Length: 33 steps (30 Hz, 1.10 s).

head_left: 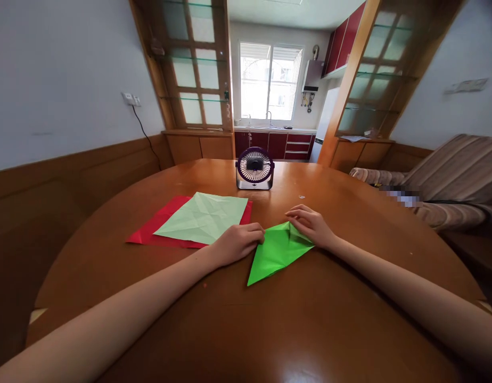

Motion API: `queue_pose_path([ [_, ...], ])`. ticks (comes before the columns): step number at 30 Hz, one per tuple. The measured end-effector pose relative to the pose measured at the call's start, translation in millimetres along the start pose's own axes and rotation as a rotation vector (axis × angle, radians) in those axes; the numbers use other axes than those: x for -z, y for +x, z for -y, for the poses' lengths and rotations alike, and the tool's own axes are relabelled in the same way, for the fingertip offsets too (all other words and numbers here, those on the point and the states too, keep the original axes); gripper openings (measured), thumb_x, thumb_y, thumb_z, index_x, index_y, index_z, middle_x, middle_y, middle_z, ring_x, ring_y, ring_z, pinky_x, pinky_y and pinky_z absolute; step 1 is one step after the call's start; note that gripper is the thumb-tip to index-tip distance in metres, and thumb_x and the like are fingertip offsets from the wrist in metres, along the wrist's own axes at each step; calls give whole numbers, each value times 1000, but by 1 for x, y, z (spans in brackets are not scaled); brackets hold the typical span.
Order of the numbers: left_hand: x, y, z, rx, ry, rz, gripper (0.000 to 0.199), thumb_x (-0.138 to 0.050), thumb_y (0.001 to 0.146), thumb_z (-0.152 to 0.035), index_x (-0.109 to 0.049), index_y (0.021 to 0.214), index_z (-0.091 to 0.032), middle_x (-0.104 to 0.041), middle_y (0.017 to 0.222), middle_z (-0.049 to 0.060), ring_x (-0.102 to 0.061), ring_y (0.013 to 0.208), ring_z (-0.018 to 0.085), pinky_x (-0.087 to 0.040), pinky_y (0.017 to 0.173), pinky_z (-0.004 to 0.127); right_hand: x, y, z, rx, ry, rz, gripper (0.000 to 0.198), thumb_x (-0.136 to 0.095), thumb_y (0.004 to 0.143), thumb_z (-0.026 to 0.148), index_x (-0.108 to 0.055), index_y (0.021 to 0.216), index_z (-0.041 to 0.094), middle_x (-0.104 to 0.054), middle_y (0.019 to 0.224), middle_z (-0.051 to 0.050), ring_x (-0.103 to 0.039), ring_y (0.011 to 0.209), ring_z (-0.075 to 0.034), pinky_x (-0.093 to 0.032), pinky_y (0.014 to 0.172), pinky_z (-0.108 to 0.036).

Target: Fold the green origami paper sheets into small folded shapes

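Note:
A bright green sheet of folded paper [278, 249] lies on the table between my hands, one pointed corner toward me. My left hand [243, 240] is closed at the paper's left edge, its fingertips gripping that edge. At the upper right side, my right hand [310, 222] has its fingers bent together over the paper's top corner, and a small raised fold shows beneath them. Just left of my left hand, a creased pale green sheet [202, 215] rests on top of a red sheet [146, 226].
A small purple desk fan [254, 167] stands at the far side of the brown wooden table [246, 330]. A tiny scrap [301, 197] lies right of the fan. Beyond the table's right edge is a striped armchair [453, 170].

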State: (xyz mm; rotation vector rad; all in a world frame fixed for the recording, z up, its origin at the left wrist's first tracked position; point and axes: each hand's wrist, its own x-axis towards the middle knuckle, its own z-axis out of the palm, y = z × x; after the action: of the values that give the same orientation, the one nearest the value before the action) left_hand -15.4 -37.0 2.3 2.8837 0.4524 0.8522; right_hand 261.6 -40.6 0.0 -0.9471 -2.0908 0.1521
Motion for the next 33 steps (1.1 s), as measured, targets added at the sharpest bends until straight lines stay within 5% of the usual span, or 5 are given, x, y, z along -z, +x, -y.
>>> queue_pose_path([
  [9,-1,1,3,111,16,46,26,-42,86,-7,-65,85,-20,-66,89,2,-66,87,15,-51,78,26,-3,0,-1,-22,-26,220,34,-60,89,38,-65,117,21,-66,107,-9,-61,100,-23,-49,90,-40],
  [14,-4,2,-5,42,171,85,24,-43,92,-18,-66,99,-17,-65,95,7,-64,84,18,-50,74,28,0,2,1,-41,-38,262,39,-68,81,36,-66,117,20,-65,105,-10,-61,99,-24,-48,90,-39],
  [22,-5,5,-7,-74,346,110,32,-41,99,-31,-70,101,-17,-65,93,8,-63,86,19,-50,81,33,0,25,-1,-399,158,328,22,-78,63,32,-72,77,16,-66,76,-4,-59,69,-17,-46,63,-29],
  [26,-4,7,-6,-40,378,134,36,-43,98,-38,-67,111,-14,-67,101,11,-63,96,23,-50,90,38,-1,30,-4,-611,358,277,25,-78,60,35,-66,69,16,-62,63,0,-54,57,-13,-39,52,-25],
  [33,-7,6,-4,-27,329,133,40,-44,97,-42,-63,121,-15,-64,122,13,-60,112,27,-45,102,45,-6,32,-12,-617,341,134,26,-80,53,33,-66,68,16,-62,63,0,-53,60,-14,-40,55,-26],
])
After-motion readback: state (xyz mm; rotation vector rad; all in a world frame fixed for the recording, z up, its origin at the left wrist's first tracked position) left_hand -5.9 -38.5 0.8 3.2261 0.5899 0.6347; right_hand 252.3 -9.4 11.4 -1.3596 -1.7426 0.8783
